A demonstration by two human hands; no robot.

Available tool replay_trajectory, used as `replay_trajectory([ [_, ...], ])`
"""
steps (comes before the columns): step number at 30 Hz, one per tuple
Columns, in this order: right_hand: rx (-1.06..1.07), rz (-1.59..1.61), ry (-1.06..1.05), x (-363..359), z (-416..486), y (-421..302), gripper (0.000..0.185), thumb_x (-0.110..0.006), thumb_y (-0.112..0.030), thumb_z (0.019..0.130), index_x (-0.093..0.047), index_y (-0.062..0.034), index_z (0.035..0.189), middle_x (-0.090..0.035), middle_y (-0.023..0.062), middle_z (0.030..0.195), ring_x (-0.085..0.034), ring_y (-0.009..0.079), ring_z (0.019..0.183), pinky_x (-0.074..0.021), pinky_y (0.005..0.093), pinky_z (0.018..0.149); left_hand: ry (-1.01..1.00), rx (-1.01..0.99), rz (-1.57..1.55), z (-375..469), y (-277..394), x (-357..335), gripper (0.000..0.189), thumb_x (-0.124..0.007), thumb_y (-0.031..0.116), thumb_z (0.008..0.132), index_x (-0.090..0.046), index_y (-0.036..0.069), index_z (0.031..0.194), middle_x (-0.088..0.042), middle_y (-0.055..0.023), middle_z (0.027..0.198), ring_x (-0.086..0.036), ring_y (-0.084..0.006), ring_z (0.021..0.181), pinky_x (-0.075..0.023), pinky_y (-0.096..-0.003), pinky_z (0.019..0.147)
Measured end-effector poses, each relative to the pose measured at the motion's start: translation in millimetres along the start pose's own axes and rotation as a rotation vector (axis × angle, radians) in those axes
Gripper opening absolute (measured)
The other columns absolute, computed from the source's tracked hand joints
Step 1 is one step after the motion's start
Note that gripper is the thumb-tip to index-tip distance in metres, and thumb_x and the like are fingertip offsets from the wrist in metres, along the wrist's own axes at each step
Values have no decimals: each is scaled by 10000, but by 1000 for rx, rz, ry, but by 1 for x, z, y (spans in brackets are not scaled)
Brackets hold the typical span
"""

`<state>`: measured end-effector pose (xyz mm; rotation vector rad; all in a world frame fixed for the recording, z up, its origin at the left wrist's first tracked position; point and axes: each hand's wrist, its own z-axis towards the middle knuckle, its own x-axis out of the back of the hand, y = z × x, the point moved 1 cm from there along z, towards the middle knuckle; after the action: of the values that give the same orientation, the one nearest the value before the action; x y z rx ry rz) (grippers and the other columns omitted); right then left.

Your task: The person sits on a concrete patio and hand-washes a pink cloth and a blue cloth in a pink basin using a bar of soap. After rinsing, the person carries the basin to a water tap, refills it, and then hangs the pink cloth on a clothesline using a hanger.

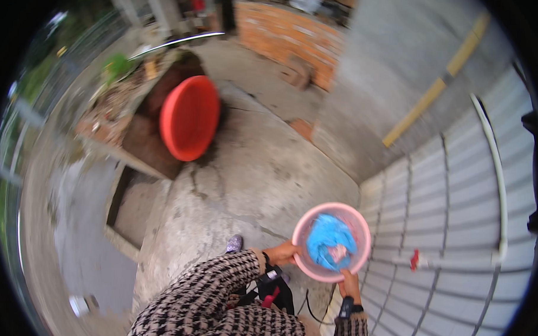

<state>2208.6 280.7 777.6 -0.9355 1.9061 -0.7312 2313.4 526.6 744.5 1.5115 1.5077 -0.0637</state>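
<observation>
A pink plastic basin is held out in front of me, above the concrete floor and beside the tiled wall. My left hand grips its rim on the left side. At the rim's near side, my right hand holds on as well. Inside the basin lies a crumpled blue cloth with a small pale pink piece on top. The fingers under the basin are hidden.
A large red basin leans on its side against a low planter wall. White tiles to my right carry a pipe with a red-handled tap. Farther off are a grey wall and a brick wall.
</observation>
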Motion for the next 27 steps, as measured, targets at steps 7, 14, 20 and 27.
replay_trajectory([
  [7,-85,-111,59,-126,21,45,462,-528,19,748,-459,46,1204,-554,119,1124,-563,259,1030,-465,390,880,-24,0,10,-90,79,93,659,-537,25,746,-303,128,1353,-571,-112,1046,-637,-239,847,-585,-414,676],
  [14,-163,-173,-141,-299,66,81,423,-539,7,762,-467,89,1171,-544,134,1111,-553,251,1025,-453,383,864,67,-174,-68,-199,168,201,707,-538,1,745,-264,149,1381,-555,-150,1109,-644,-283,884,-588,-443,680],
  [20,-263,-272,-323,-450,93,108,465,-516,11,778,-435,52,1234,-540,131,1162,-548,247,1059,-457,393,909,255,-345,-97,-309,239,274,664,-564,36,758,-283,92,1357,-598,-112,998,-656,-221,792,-598,-376,618],
  [27,-298,-416,-492,-597,154,129,459,-520,-35,767,-457,58,1212,-577,125,1109,-596,224,967,-506,349,827,351,-379,-189,-372,310,355,591,-509,45,797,-269,29,1337,-543,-170,1122,-634,-286,934,-582,-430,757],
])
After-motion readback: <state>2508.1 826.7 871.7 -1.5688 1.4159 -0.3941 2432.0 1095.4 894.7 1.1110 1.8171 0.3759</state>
